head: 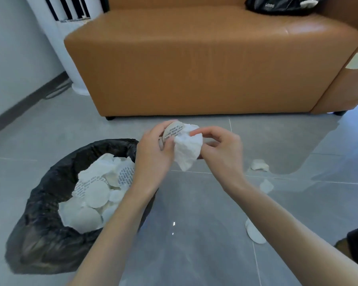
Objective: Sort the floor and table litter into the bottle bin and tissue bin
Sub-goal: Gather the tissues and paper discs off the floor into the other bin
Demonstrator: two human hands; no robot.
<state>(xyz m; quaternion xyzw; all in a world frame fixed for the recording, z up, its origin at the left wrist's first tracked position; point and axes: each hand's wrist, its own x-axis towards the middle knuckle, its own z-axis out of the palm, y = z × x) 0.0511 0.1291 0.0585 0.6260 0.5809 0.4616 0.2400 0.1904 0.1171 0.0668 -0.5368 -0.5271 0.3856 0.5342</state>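
- White crumpled tissue (187,150) hangs between both hands above the grey tiled floor (194,244), just right of the bin's far rim.
- The left hand (153,151) curls its fingers round a printed disc (172,131). The disc touches the tissue's upper left edge.
- The right hand (221,147) pinches the tissue's right edge between thumb and forefinger, with its other fingers loosely curled.
- The tissue bin (39,234), lined with a black bag, stands on the floor at lower left, and the left forearm crosses over its right rim.
- Inside it a heap of tissues and pads (95,195), some printed, reaches near the rim.
- Loose litter lies on the floor beside the right forearm: a tissue scrap (259,165), a smaller scrap (266,185) just nearer, and a round white pad (255,234) partly hidden by the forearm.
- A tan leather sofa (194,69) fills the far side, and a strip of bare tile runs between its front edge and the hands.
- Open tile spreads between the bin and the right forearm.
- A white tower appliance (70,48) stands by the wall at the sofa's left corner.
- A black bag (277,5) lies on the seat at upper right.
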